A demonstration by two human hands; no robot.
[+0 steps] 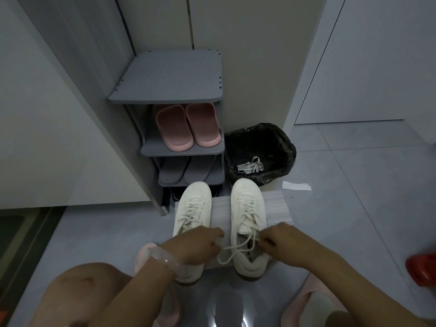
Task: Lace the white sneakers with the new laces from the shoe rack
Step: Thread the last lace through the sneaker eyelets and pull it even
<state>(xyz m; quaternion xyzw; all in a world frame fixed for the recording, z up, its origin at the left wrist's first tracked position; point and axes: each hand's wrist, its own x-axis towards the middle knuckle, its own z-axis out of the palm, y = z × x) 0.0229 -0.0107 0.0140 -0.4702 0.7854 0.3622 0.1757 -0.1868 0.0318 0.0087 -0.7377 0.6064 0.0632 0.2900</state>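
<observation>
Two white sneakers (219,223) side by side in front of the shoe rack (169,95). Left hand (200,244) and right hand (280,239) each pinching a lace (233,250) end over the right sneaker. Bin (259,152) just beside the rack.

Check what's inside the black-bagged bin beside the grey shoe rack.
A loose bundle of white laces lies in the black-lined bin. Anything beneath it is hidden by dark, crumpled plastic.

The left hand (200,244) covers the heel opening of the left white lace-up sneaker (192,208). A blurred red plastic object (422,270) is cut off at the right edge. The dark pair on the grey shoe rack's (169,76) bottom shelf is too shadowed to identify.
</observation>
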